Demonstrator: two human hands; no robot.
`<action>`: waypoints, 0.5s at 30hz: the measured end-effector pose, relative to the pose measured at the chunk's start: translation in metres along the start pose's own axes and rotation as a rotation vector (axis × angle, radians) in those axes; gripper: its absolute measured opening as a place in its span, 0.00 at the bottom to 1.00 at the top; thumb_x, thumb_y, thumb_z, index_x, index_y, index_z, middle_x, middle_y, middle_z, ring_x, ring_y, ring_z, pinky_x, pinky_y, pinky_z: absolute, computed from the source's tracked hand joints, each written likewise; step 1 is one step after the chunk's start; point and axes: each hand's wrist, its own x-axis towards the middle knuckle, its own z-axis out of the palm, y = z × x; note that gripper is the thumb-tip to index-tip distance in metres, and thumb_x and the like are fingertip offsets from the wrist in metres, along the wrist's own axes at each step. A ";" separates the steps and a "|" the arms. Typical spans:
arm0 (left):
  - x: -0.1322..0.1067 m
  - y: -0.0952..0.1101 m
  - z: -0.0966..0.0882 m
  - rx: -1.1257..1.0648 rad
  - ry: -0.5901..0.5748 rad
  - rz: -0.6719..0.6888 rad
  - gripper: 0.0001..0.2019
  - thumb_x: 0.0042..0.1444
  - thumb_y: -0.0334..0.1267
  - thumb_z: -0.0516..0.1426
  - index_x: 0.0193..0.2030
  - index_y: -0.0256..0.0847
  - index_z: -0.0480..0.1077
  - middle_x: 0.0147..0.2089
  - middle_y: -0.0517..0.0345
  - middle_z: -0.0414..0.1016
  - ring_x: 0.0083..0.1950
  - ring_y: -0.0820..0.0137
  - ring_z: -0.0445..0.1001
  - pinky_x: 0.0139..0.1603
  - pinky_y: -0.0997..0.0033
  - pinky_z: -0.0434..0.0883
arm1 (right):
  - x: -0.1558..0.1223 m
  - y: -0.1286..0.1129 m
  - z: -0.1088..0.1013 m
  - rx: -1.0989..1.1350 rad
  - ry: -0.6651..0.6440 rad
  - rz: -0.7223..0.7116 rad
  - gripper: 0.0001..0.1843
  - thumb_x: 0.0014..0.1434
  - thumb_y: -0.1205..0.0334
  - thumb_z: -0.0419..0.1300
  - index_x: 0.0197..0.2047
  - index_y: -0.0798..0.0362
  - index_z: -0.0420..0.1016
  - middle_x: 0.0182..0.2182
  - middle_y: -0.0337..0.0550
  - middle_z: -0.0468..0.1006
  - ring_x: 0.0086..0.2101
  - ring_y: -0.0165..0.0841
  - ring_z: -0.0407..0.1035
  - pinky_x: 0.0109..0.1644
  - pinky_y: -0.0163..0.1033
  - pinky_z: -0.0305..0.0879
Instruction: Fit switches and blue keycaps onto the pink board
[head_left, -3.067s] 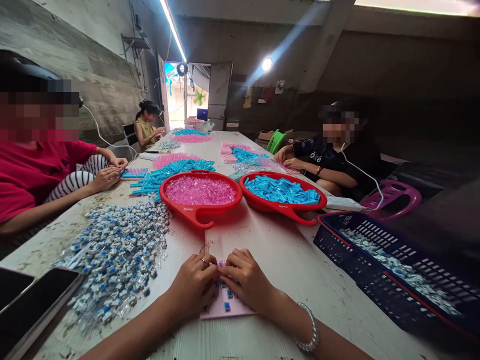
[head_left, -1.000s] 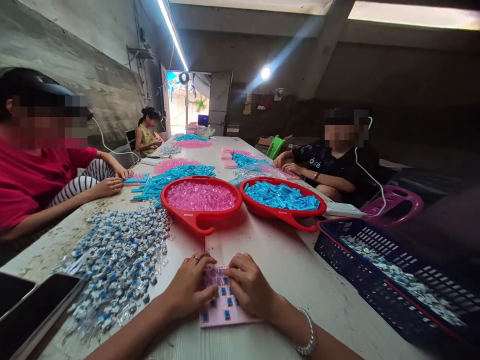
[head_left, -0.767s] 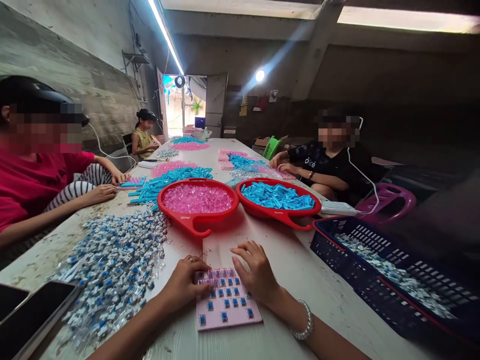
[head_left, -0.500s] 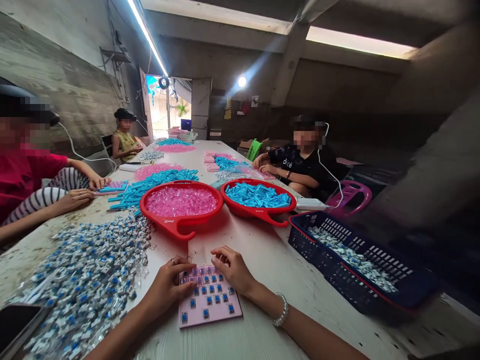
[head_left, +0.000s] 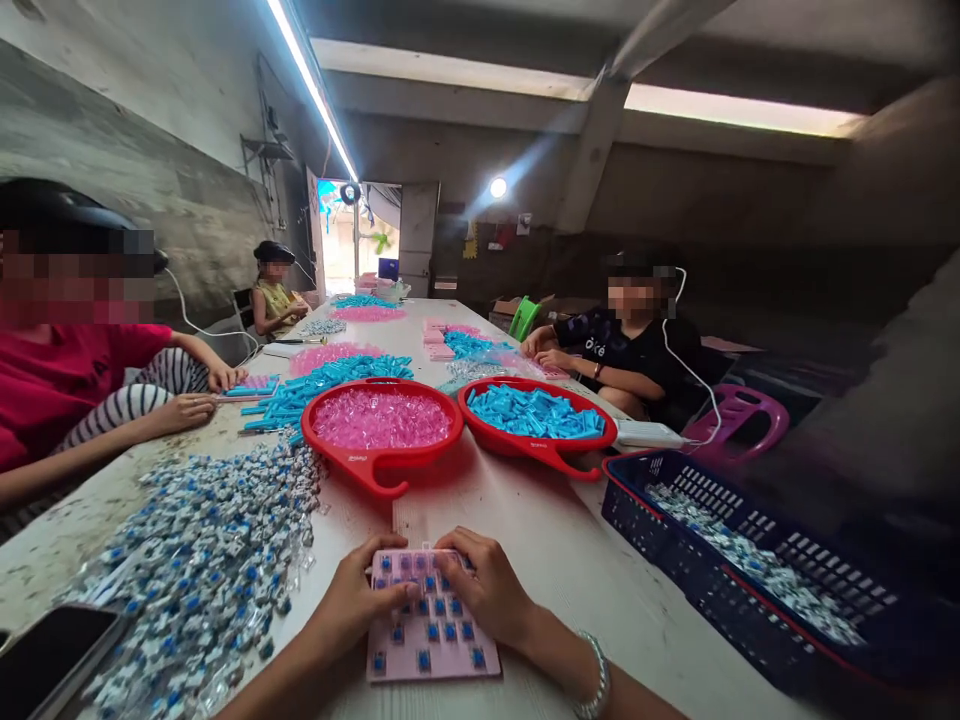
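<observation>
On pink switch plate point(head_left: 433, 640), left hand point(head_left: 356, 590) and right hand point(head_left: 487, 588) half-curled.

Hands back over the plate

Your left hand point(head_left: 352, 600) and right hand point(head_left: 487, 590) have closed in — half a second ago they sat apart — now both cover the top rows of the pink switch plate point(head_left: 409, 664).
</observation>
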 end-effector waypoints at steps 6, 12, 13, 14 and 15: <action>-0.001 0.003 0.006 -0.109 0.041 -0.088 0.23 0.29 0.46 0.69 0.29 0.35 0.66 0.24 0.60 0.71 0.24 0.73 0.68 0.25 0.76 0.65 | 0.001 -0.008 0.001 -0.018 0.002 -0.051 0.15 0.63 0.55 0.49 0.34 0.55 0.71 0.30 0.42 0.74 0.31 0.32 0.67 0.36 0.36 0.59; 0.000 -0.002 0.008 -0.155 0.099 -0.048 0.20 0.32 0.42 0.68 0.27 0.38 0.62 0.22 0.62 0.69 0.22 0.76 0.66 0.22 0.79 0.62 | 0.008 -0.010 0.002 -0.101 0.002 -0.110 0.15 0.63 0.56 0.48 0.34 0.54 0.71 0.28 0.42 0.73 0.29 0.32 0.67 0.34 0.36 0.59; 0.000 -0.002 0.009 -0.163 0.102 -0.037 0.20 0.34 0.42 0.67 0.27 0.38 0.61 0.22 0.63 0.68 0.22 0.76 0.66 0.22 0.79 0.61 | 0.015 -0.010 -0.001 -0.130 0.039 -0.127 0.15 0.63 0.56 0.48 0.32 0.54 0.71 0.27 0.42 0.73 0.29 0.32 0.67 0.33 0.36 0.59; -0.001 -0.002 0.009 -0.168 0.097 -0.028 0.19 0.35 0.42 0.67 0.27 0.38 0.61 0.22 0.63 0.68 0.22 0.76 0.65 0.22 0.79 0.61 | 0.026 -0.010 -0.006 -0.163 0.095 -0.144 0.16 0.63 0.56 0.49 0.31 0.54 0.71 0.26 0.42 0.72 0.28 0.32 0.66 0.32 0.36 0.59; -0.001 -0.002 0.009 -0.169 0.088 -0.020 0.19 0.36 0.42 0.66 0.28 0.38 0.61 0.23 0.63 0.68 0.22 0.76 0.65 0.22 0.79 0.61 | 0.040 -0.011 -0.011 -0.199 0.167 -0.150 0.16 0.63 0.55 0.49 0.29 0.54 0.71 0.25 0.41 0.71 0.27 0.32 0.66 0.32 0.36 0.59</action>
